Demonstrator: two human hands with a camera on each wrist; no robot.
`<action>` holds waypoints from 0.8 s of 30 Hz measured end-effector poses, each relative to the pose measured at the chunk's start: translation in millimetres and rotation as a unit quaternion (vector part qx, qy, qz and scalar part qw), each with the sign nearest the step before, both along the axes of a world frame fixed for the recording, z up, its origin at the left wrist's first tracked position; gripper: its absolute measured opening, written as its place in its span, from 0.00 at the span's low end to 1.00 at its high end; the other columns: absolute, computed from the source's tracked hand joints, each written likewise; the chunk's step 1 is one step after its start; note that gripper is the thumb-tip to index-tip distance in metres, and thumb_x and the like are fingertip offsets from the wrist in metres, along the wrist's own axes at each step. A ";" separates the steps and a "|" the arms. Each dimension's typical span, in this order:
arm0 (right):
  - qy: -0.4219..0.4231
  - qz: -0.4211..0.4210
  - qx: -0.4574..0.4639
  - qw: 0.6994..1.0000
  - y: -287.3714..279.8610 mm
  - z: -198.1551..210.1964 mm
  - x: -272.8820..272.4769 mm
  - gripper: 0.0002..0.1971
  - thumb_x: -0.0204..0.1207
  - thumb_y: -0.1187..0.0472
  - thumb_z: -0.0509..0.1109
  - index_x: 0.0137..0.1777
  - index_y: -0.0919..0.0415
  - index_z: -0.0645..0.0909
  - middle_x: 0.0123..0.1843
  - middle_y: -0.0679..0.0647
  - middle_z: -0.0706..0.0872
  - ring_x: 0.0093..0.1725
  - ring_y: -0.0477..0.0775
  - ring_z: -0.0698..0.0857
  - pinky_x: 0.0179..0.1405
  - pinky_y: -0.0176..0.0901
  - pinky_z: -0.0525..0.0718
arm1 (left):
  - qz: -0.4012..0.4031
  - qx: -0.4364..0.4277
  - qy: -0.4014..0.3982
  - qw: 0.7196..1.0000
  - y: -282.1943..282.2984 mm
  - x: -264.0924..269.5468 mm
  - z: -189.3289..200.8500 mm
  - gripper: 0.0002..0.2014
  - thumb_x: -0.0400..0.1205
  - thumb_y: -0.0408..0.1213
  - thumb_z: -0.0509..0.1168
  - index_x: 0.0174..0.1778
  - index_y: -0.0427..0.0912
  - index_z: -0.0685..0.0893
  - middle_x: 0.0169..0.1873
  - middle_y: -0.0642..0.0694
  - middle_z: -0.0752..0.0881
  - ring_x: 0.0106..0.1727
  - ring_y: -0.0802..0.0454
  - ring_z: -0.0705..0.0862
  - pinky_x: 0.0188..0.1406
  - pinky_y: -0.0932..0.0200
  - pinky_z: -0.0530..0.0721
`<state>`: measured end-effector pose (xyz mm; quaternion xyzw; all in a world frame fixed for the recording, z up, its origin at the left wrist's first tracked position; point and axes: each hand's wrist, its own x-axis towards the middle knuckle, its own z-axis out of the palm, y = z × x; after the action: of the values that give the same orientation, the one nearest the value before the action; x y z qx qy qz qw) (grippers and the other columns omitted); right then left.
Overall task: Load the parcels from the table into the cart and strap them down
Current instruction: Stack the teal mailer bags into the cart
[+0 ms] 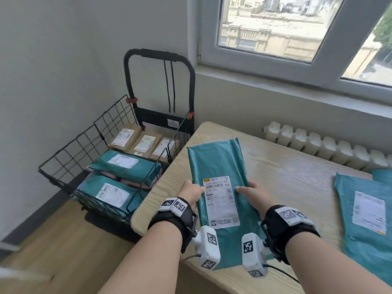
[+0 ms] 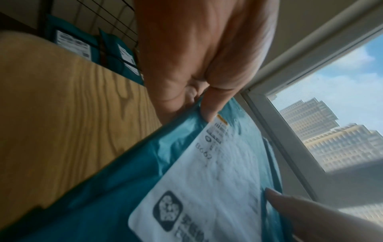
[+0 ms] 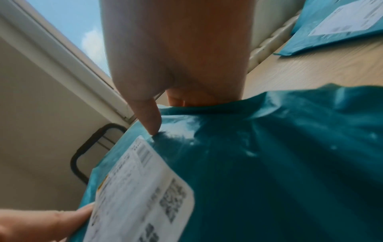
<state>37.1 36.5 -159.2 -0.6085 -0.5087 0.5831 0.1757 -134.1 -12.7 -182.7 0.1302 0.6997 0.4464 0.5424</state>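
Observation:
A long teal parcel bag (image 1: 216, 162) with a white label is held over the wooden table (image 1: 286, 179) by both my hands. My left hand (image 1: 192, 193) grips its left edge, thumb on top near the label, as the left wrist view shows on the parcel (image 2: 207, 172) under my left hand (image 2: 207, 104). My right hand (image 1: 252, 194) grips the right edge; the right wrist view shows its thumb pressing the teal parcel (image 3: 269, 155) under my right hand (image 3: 153, 121). The black wire cart (image 1: 84, 145) stands left of the table, holding teal bags (image 1: 127, 166) and brown boxes (image 1: 144, 143).
More teal parcels (image 1: 364, 213) lie on the table at the right. A white radiator (image 1: 318, 145) runs under the window behind the table. The cart's black handle (image 1: 159, 58) with hanging cords leans against the wall. Wooden floor shows at the lower left.

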 end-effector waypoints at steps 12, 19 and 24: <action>-0.111 0.078 0.073 0.988 -12.6 -5.3 -104.6 0.22 0.78 0.52 0.72 0.68 0.62 0.80 0.56 0.56 0.85 0.50 0.52 0.82 0.52 0.43 0.78 | 0.162 0.025 0.002 0.986 -31.5 -133.3 -16.3 0.14 0.78 0.18 0.60 0.60 0.27 0.74 0.57 0.30 0.83 0.56 0.36 0.85 0.60 0.37 0.83; -0.094 0.124 0.068 0.985 19.2 -7.1 -180.2 0.16 0.74 0.53 0.74 0.61 0.53 0.84 0.51 0.52 0.89 0.48 0.53 0.89 0.57 0.52 0.87 | 0.203 0.014 0.006 0.979 -10.5 -195.7 -21.4 0.16 0.81 0.19 0.58 0.64 0.28 0.73 0.57 0.29 0.83 0.55 0.34 0.85 0.57 0.34 0.84; -0.075 0.161 0.063 0.982 52.1 -7.2 -235.5 0.13 0.74 0.59 0.75 0.59 0.52 0.84 0.50 0.51 0.89 0.47 0.52 0.88 0.50 0.45 0.85 | 0.198 0.005 0.011 0.980 16.1 -252.4 -23.4 0.15 0.81 0.20 0.58 0.64 0.29 0.75 0.55 0.29 0.85 0.53 0.33 0.87 0.56 0.30 0.84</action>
<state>-198.4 88.6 -166.4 -0.5484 -0.6472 0.5236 0.0792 -386.5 3.4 -206.1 -0.0033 0.7152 0.5470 0.4351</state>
